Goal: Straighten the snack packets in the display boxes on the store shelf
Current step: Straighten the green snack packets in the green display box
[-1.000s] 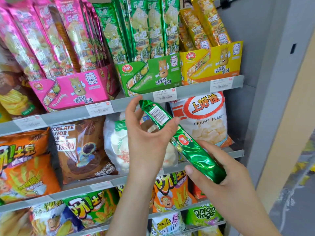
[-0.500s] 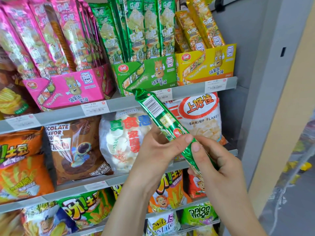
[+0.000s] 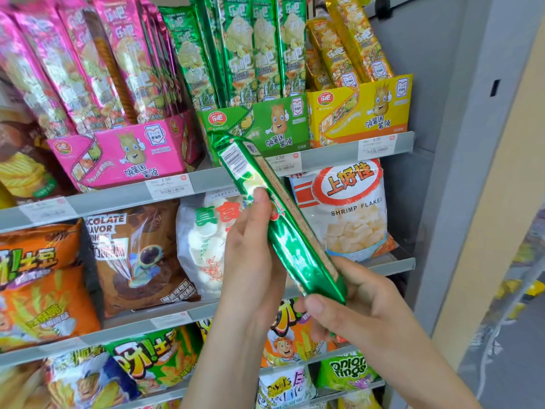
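Before the shelf (image 3: 327, 159), left hand (image 3: 253, 261) and right hand (image 3: 359, 305) clasp one long glossy foil packet (image 3: 292, 246).

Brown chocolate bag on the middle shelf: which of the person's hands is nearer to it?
Left. The left hand sits just right of the brown chocolate bag, holding the green packet; the right hand grips the packet's lower end, farther right and lower.
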`<state>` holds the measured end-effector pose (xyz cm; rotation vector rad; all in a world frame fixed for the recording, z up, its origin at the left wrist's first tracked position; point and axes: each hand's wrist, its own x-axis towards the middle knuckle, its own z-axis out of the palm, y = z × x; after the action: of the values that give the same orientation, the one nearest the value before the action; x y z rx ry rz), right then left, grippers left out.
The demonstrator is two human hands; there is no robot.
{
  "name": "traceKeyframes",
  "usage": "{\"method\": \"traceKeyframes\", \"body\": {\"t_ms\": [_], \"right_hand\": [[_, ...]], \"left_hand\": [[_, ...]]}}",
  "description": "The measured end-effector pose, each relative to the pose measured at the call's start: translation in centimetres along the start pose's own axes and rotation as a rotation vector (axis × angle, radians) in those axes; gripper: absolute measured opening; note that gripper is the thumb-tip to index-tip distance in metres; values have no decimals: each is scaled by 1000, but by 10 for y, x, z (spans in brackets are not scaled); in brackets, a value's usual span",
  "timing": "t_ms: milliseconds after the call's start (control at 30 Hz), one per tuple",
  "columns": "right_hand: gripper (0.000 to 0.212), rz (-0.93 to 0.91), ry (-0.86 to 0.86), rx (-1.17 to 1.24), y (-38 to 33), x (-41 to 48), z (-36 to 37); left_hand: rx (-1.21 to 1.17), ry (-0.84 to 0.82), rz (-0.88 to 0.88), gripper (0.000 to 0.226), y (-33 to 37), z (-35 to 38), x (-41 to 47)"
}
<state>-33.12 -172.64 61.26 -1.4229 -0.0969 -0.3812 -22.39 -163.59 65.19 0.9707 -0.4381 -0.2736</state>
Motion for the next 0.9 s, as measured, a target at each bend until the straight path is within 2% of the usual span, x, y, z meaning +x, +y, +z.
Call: {"method": "traceKeyframes", "body": {"t_ms": [167, 267, 333, 433, 500, 567, 633, 700, 800, 900], "right_hand": [[48, -41, -20, 16, 1, 0, -3], [50, -107, 75, -73, 5, 2, 1], [59, -163, 206, -238, 10, 4, 5], [67, -368, 425, -688, 16, 8, 6], [68, -451, 497, -922, 18, 11, 6], [66, -505, 504, -987, 20, 10, 5], [64, -513, 440, -923, 17, 7, 3], [56, -438, 359, -708, 12, 5, 2], [34, -285, 327, -316, 6, 6, 3], [32, -205, 243, -83, 7, 7, 2]], "left_hand": [[-80, 90, -76, 48, 0, -1, 5], [17, 89, 1, 46, 1, -2, 5], [136, 61, 72, 39, 0, -2, 2], [336, -40, 127, 29, -3, -3, -3], [386, -99, 119, 38, -4, -2, -8], [347, -104, 136, 33, -4, -4, -9], [323, -69, 174, 21, -2, -7, -8], [302, -66, 201, 17, -1, -9, -6], [209, -80, 195, 17, -1, -8, -5], [150, -41, 167, 16, -2, -6, -4]]}}
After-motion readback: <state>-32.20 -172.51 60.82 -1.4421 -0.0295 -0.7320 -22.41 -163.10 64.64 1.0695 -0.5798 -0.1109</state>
